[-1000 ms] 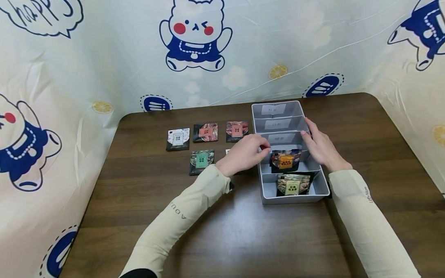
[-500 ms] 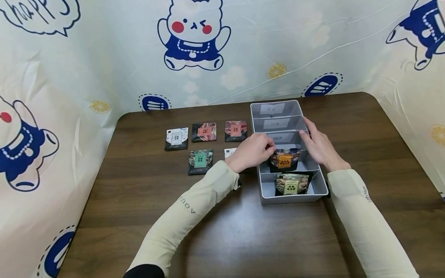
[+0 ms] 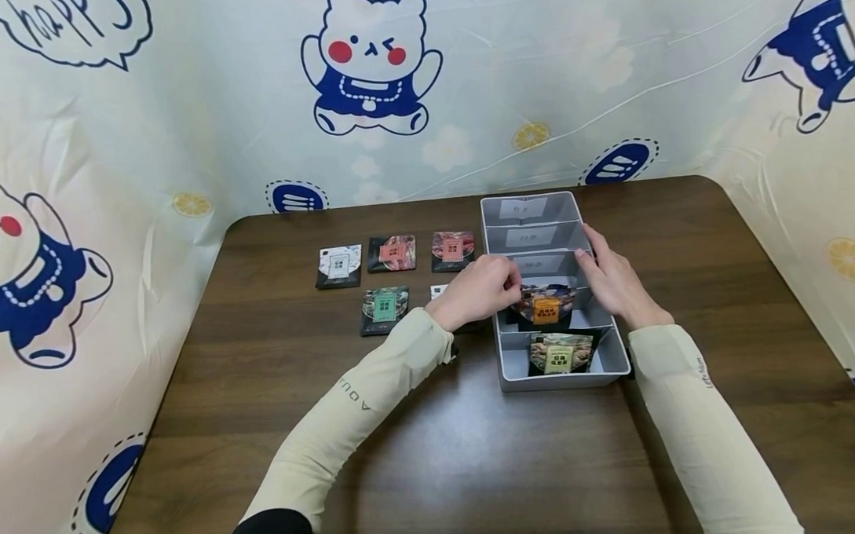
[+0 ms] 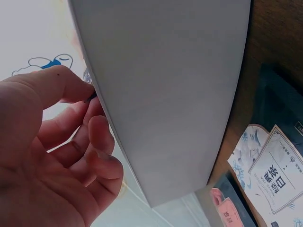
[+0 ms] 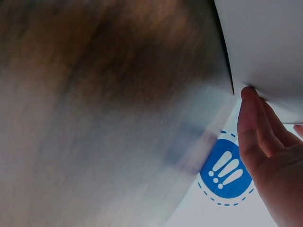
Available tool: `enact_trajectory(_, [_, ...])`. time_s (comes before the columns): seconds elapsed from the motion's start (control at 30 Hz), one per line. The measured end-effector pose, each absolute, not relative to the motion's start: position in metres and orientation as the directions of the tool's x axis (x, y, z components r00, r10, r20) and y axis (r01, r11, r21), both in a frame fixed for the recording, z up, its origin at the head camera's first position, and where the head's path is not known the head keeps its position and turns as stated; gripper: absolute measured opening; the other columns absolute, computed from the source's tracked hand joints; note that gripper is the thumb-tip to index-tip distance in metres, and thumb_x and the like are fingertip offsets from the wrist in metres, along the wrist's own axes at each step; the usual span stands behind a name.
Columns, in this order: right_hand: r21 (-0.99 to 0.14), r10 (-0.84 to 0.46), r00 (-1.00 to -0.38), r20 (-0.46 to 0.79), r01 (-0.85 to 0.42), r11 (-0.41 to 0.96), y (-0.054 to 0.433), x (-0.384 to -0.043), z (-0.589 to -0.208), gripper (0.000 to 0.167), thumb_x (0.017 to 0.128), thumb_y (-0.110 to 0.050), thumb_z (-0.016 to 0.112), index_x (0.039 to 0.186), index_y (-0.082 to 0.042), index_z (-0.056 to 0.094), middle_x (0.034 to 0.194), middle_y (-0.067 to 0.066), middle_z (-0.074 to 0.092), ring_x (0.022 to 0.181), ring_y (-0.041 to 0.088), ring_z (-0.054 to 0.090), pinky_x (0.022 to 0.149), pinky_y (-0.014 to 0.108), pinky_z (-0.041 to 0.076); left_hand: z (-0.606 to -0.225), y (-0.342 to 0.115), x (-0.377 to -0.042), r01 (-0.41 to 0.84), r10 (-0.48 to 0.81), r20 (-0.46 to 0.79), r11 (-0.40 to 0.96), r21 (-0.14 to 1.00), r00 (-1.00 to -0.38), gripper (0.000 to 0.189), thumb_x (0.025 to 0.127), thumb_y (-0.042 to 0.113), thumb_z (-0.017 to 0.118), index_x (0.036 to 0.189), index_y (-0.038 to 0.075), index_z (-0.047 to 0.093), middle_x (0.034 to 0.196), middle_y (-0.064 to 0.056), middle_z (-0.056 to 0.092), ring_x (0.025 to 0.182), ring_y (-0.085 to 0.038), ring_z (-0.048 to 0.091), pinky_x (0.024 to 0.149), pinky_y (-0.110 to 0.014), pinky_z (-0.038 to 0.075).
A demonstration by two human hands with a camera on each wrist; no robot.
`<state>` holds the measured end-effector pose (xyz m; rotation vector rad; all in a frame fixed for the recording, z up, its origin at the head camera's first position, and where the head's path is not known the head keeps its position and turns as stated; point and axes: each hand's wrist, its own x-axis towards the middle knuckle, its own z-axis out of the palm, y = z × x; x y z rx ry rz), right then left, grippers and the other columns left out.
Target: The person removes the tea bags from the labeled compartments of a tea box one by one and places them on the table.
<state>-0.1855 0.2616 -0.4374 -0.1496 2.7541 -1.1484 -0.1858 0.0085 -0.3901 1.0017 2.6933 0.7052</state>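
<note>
A grey divided box [image 3: 563, 384] stands on the table, its compartments bearing paper labels. At its left rim my left hand [image 3: 478, 291] pinches the dark corner of a tea sachet between thumb and forefinger; the left wrist view shows only that corner, above the box wall [image 4: 165, 94]. Right beside these fingers, an orange-labelled sachet [image 3: 546, 306] leans in a compartment. A yellow-green-labelled sachet [image 3: 561, 356] lies in the nearest one. My right hand [image 3: 621, 288] holds the box's right side, thumb over the rim and fingers [image 5: 251, 118] against the outer wall.
Left of the box lie several sachets: a white one [image 3: 339, 266], a green one [image 3: 384, 310], two red ones [image 3: 392, 254], and another white one [image 4: 274, 175] partly under my left hand. A printed cloth [image 3: 476, 104] hangs behind the wooden table [image 3: 420, 471].
My left hand has shifted slightly over the left rim, first right, then back a little to the left. My right hand stays on the box, and the table sachets lie as before.
</note>
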Motion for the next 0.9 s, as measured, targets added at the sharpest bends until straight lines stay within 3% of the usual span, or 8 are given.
enact_trajectory(0.27, [-0.713,-0.147,-0.984,-0.103,-0.030,0.700,0.261,-0.186,-0.438,0.065,0.103,-0.050,0.023,0.157,-0.021,0.000,0.161,0.017,0.012,0.144,0.045,0.021,0.112,0.063,0.018,-0.390,0.006,-0.183,0.572,0.624,0.055,0.672,0.471,-0.779,0.009,0.092,0.016,0.055,0.092,0.018,0.063,0.090,0.006,0.063,0.070,-0.009,0.054,0.062,-0.023,0.044])
enact_trajectory(0.67, [-0.719,-0.145,-0.982,-0.121,-0.014,0.694,0.261,-0.185,-0.437,0.066,0.102,-0.052,0.022,0.156,-0.024,-0.003,0.161,0.019,0.013,0.144,0.046,0.021,0.111,0.065,0.018,-0.377,0.002,-0.179,0.528,0.530,0.191,0.610,0.590,-0.826,0.016,0.098,0.018,0.050,0.106,0.013,0.063,0.092,0.002,0.069,0.069,-0.006,0.059,0.060,-0.019,0.044])
enact_trajectory(0.9, [-0.719,-0.147,-0.982,-0.118,-0.017,0.694,0.261,-0.185,-0.437,0.065,0.102,-0.052,0.022,0.156,-0.024,-0.003,0.161,0.018,0.012,0.144,0.046,0.020,0.112,0.064,0.018,-0.366,-0.017,-0.178,0.527,0.441,0.309,0.557,0.642,-0.842,0.016,0.099,0.015,0.051,0.108,0.011,0.063,0.088,0.000,0.068,0.063,-0.010,0.051,0.058,-0.023,0.041])
